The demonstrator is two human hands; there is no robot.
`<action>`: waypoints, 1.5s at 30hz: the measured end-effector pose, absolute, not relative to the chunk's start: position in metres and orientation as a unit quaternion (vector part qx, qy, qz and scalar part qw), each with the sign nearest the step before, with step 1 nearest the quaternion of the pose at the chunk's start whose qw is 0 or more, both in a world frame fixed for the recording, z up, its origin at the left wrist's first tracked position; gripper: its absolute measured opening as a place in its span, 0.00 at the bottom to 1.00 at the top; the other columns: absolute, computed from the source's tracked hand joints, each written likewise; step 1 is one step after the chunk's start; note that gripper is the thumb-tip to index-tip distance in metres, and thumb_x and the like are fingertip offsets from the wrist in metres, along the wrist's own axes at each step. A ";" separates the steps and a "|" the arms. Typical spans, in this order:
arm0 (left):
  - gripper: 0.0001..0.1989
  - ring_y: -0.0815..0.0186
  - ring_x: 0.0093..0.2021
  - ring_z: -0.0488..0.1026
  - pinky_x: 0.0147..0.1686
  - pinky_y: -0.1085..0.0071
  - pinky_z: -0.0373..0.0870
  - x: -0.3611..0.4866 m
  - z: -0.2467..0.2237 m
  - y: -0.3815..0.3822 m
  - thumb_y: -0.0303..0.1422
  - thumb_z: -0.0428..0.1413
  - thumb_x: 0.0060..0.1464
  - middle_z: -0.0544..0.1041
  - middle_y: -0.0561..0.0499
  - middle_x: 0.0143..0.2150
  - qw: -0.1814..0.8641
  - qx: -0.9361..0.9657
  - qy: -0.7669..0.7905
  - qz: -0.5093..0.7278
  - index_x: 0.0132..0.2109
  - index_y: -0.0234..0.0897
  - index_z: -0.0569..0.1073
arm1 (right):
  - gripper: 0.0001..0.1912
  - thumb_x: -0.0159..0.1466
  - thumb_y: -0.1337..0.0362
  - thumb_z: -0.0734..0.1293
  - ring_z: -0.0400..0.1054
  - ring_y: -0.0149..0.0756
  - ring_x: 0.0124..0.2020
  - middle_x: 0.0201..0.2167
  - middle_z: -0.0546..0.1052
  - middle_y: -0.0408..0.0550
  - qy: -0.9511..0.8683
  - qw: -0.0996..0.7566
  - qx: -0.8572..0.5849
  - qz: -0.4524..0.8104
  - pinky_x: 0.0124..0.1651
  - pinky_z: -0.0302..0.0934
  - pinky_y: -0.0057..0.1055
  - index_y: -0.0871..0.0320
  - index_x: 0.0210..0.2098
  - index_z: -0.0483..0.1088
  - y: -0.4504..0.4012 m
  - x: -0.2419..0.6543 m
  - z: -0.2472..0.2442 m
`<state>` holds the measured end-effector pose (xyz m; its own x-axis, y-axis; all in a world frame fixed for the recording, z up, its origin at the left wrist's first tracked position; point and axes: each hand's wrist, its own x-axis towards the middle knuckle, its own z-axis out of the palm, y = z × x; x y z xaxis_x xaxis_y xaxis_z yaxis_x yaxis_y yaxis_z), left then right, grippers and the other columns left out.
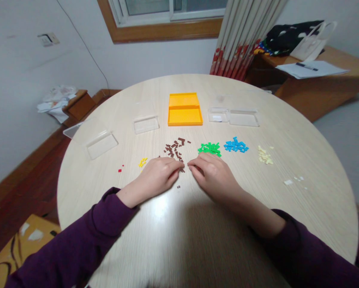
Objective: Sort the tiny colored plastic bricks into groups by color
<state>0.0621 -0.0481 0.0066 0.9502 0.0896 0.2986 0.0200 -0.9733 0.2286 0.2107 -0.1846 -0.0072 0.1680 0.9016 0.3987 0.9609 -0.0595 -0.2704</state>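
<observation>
My left hand [164, 173] is closed in a pinch at the near edge of a loose pile of small brown bricks [173, 150]. Just across a narrow gap, my right hand [213, 174] also pinches thumb and finger together, in front of a heap of green bricks [209, 149]. Whatever lies between the fingertips of either hand is too small to make out. A tiny brown piece [178, 187] rests apart, nearer to me. Left of my left hand are small yellow bricks [142, 162] and a red piece [120, 171].
Blue bricks [236, 145], cream bricks [265, 155] and a few white pieces [288, 182] lie to the right. Behind the piles stand an open orange box [185, 125] and several clear plastic boxes [146, 125] [102, 145] [244, 118]. All are on a round wooden table [131, 248].
</observation>
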 end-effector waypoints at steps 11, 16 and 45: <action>0.11 0.65 0.32 0.76 0.33 0.71 0.69 0.064 0.007 -0.049 0.26 0.49 0.60 0.80 0.47 0.33 0.091 0.992 0.020 0.090 0.40 0.34 0.78 | 0.15 0.68 0.68 0.60 0.66 0.45 0.40 0.39 0.76 0.56 -0.603 0.191 -0.770 -0.089 0.42 0.55 0.38 0.61 0.50 0.74 -0.156 0.225 -0.005; 0.11 0.64 0.33 0.76 0.32 0.70 0.69 0.064 0.006 -0.049 0.25 0.49 0.59 0.80 0.46 0.34 0.092 0.991 0.033 0.089 0.38 0.33 0.77 | 0.19 0.69 0.70 0.58 0.64 0.46 0.41 0.40 0.75 0.58 -0.595 0.146 -0.786 -0.087 0.40 0.52 0.38 0.62 0.56 0.71 -0.140 0.224 -0.005; 0.16 0.68 0.30 0.76 0.37 0.66 0.76 0.067 0.025 -0.043 0.37 0.64 0.50 0.81 0.45 0.34 0.745 0.618 0.188 0.164 0.42 0.28 0.79 | 0.08 0.67 0.69 0.62 0.69 0.38 0.36 0.34 0.77 0.48 -0.634 0.442 -0.635 -0.005 0.40 0.62 0.34 0.56 0.43 0.72 -0.161 0.191 0.013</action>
<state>0.0666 -0.0426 0.0253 0.8758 0.4766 -0.0766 -0.0126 0.1812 0.9834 0.1908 -0.1606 0.0130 0.1960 0.8001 0.5669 0.8092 0.1946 -0.5544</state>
